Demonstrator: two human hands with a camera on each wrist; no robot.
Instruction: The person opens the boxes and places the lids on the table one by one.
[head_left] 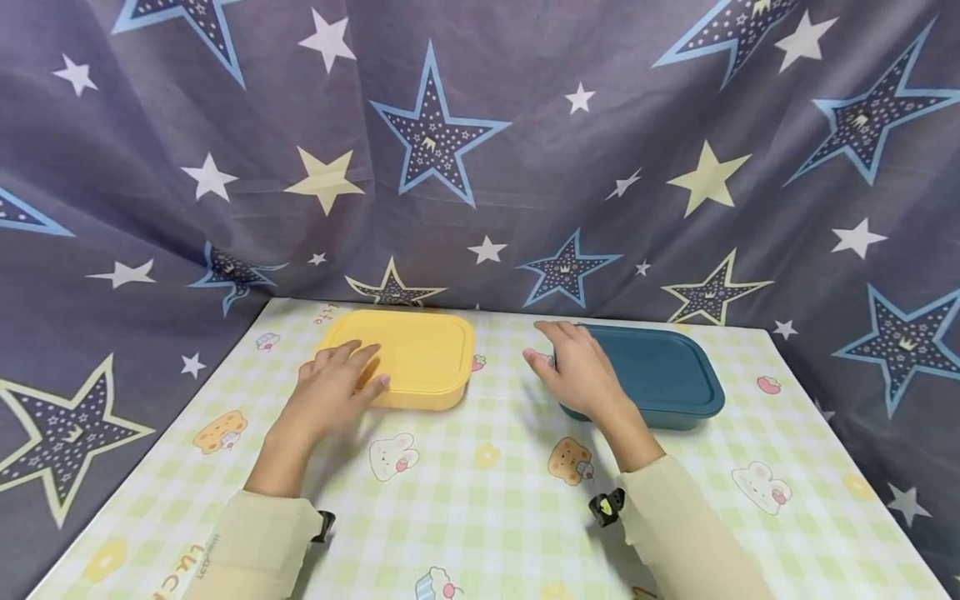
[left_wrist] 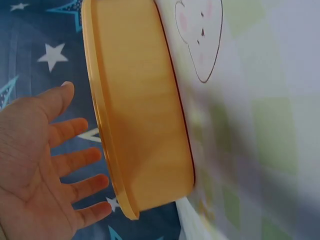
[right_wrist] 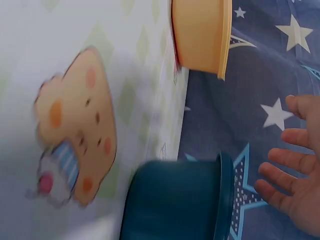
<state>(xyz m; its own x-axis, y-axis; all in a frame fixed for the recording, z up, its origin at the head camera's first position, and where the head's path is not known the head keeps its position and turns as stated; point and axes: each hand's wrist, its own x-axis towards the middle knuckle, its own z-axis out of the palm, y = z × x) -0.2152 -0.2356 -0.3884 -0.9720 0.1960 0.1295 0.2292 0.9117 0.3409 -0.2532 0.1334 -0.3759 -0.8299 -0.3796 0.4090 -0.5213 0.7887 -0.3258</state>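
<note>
A yellow lidded box (head_left: 420, 354) stands at the back left of the table, its lid on. My left hand (head_left: 333, 387) hovers over its near left corner with fingers spread and nothing in them. In the left wrist view those fingers (left_wrist: 80, 162) show above the lid's rim, apart from the yellow wall (left_wrist: 142, 110). A dark teal lidded box (head_left: 656, 371) stands at the back right, also covered. Over its left end is my right hand (head_left: 581, 367), fingers loosely extended and holding nothing. The right wrist view shows this hand (right_wrist: 295, 165) apart from the teal box (right_wrist: 175, 200).
A checkered tablecloth (head_left: 487, 500) with cartoon prints covers the table. Behind and beside it hangs a dark curtain (head_left: 480, 233) patterned with stars. A strip of cloth separates the two boxes. Both wrists wear small black devices (head_left: 607, 506).
</note>
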